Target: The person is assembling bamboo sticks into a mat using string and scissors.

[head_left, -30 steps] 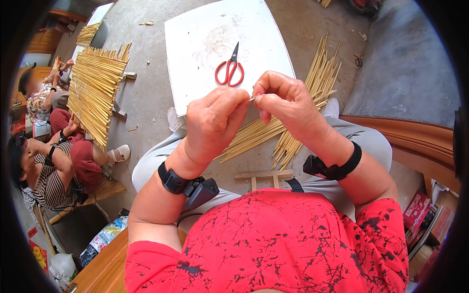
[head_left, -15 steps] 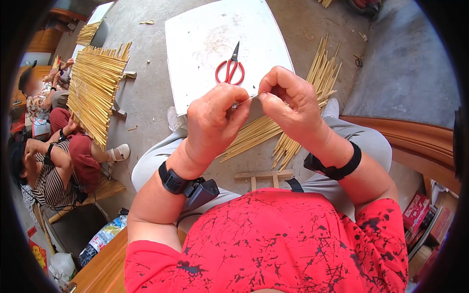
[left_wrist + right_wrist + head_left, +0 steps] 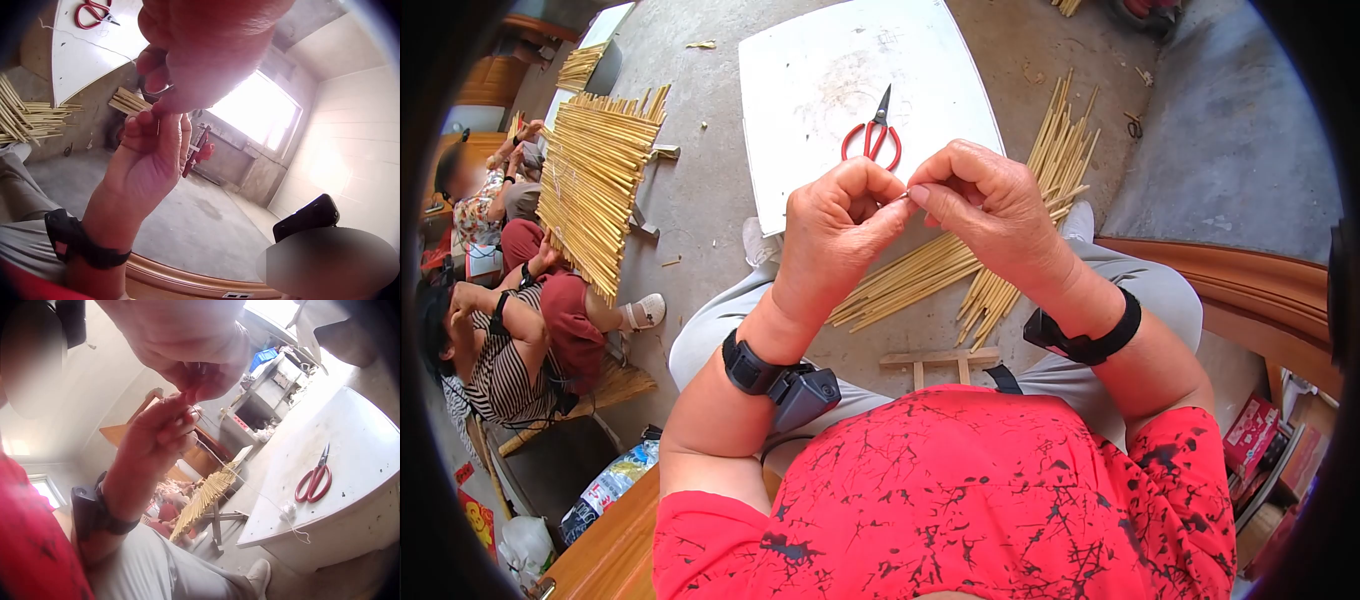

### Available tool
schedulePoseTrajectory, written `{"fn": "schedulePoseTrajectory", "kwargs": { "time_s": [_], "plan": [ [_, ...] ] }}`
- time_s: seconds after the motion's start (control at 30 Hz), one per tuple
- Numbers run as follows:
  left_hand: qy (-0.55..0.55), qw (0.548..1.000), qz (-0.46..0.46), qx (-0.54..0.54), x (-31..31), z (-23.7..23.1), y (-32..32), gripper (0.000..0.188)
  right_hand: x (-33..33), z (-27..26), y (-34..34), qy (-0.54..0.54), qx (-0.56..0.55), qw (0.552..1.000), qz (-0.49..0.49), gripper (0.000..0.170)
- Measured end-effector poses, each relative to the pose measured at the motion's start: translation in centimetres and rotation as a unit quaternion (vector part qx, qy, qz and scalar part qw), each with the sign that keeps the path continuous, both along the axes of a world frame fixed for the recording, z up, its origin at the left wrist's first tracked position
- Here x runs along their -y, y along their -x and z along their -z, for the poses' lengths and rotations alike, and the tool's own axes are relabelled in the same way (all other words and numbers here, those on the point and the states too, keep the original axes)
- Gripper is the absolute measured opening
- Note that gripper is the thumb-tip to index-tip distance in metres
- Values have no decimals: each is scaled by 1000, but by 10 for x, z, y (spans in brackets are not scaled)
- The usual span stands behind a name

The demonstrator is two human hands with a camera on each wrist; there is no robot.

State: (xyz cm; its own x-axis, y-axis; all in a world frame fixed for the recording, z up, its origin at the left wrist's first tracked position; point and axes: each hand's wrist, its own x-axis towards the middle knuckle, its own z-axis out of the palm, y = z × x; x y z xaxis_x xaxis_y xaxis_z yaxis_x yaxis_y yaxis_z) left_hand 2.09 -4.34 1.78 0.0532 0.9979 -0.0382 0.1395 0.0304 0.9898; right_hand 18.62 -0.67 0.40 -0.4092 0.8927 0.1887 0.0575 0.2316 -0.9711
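The thing between the fingertips is tiny and hard to see. The left hand (image 3: 830,225) and right hand (image 3: 990,215) hide most of it. It looks like the end of a thin white string (image 3: 250,485). Each hand is clamped on it, thumb and finger pinched, and the tips of the two hands meet. They are up in front of the near edge of the desk (image 3: 810,95). The right wrist view shows the string going down to a small white ball (image 3: 288,511) on the desk, near its edge and just beside the red handles of the scissors (image 3: 871,140). A loose bit hangs past that edge. In the head view I can't see the ball, and the left hand hides the bottom of the handles. The arms cover part of the long sticks (image 3: 1055,150) on the floor, past the desk's right side and near edge

Half a second ago there was a little gap between the hands, with string across it. Now the gap is shut. The scissors stay in the same spot, points to the far edge
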Motion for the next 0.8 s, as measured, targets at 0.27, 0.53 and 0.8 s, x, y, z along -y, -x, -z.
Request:
{"fn": "schedulePoseTrajectory", "kwargs": {
  "time_s": [0.27,0.53,0.8],
  "plan": [
    [66,993,31,96,-3,0,2,5,-2,4,0,-3,6,998,58,8],
    [46,998,4,32,-2,0,5,7,-2,4,4,87,-76,992,39,2],
    [-32,999,-12,-41,-2,7,7,6,-1,-7,-5,206,-51,977,-18,12]
  ]
}}
